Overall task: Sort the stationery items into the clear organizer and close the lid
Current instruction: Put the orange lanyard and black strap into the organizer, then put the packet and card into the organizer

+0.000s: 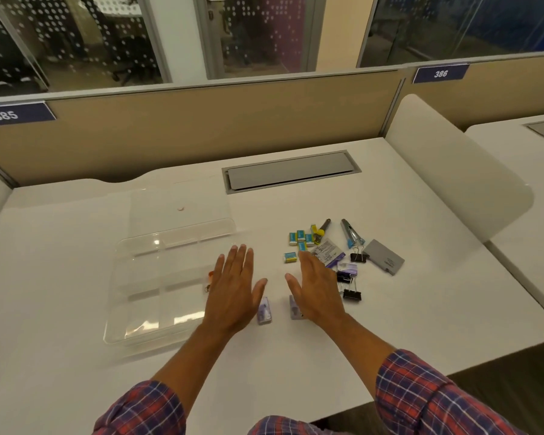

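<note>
The clear organizer (145, 287) lies on the white desk at the left, its lid (182, 205) swung open behind it. My left hand (234, 288) hovers flat over its right edge, fingers apart, holding nothing. My right hand (316, 287) is flat and empty too, just left of the stationery pile. That pile holds several blue-yellow erasers (300, 238), black binder clips (352, 293), two cutters (350, 235), a grey box (383, 255) and a printed packet (327, 251). Two small purple boxes (264, 313) lie between my hands. A small orange item (210, 276) is half hidden by my left hand.
A grey cable hatch (291, 171) is set into the desk behind the items. A tan partition (186, 127) runs along the back and a white divider (453, 164) stands at the right. The desk's front edge (453, 368) runs near my right sleeve.
</note>
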### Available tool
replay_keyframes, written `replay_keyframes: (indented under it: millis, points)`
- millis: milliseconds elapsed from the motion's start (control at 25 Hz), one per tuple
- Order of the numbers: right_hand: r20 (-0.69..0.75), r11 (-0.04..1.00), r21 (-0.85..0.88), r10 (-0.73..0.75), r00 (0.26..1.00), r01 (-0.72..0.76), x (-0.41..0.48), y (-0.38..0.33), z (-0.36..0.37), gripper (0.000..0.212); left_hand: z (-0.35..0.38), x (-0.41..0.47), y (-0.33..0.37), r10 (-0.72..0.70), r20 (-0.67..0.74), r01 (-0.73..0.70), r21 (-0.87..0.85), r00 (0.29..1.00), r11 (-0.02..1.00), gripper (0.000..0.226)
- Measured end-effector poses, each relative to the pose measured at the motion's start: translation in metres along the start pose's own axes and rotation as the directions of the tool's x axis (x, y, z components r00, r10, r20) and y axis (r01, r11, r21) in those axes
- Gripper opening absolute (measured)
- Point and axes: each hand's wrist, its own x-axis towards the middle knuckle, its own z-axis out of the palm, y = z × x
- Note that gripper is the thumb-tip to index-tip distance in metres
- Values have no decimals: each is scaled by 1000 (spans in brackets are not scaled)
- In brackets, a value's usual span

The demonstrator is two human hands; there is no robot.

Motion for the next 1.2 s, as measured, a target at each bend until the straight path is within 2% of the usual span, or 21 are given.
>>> replay_keyframes:
  millis: [120,280,480,560,720,800,960,1200]
  points:
    - [-32,998,-21,52,998,-53,6,38,-21,61,8,23,45,74,38,-71,-81,997,994,67]
    - [-66,991,-45,122,990,-125,13,91,-45,58,28,57,98,107,120,-83,-189,987,978,67]
    - [-63,981,-118,146,987,-152,29,150,-68,53,52,95,139,44,191,-6,-195,981,981,56]
    - [-46,974,-155,160,986,-165,35,170,-74,56,56,108,150,17,208,10,-130,978,991,48]
    - [27,951,-244,204,979,-191,46,198,-79,62,62,127,164,-27,307,19,29,951,999,66]
    - [46,941,-260,235,971,-216,50,202,-79,56,64,134,166,-43,343,22,66,938,998,72]
    - [71,926,-319,237,969,-203,56,200,-80,43,63,143,171,-103,391,83,70,915,994,75]
    - [117,903,-242,392,913,-356,63,196,-86,55,54,143,171,-148,412,148,33,899,988,81]
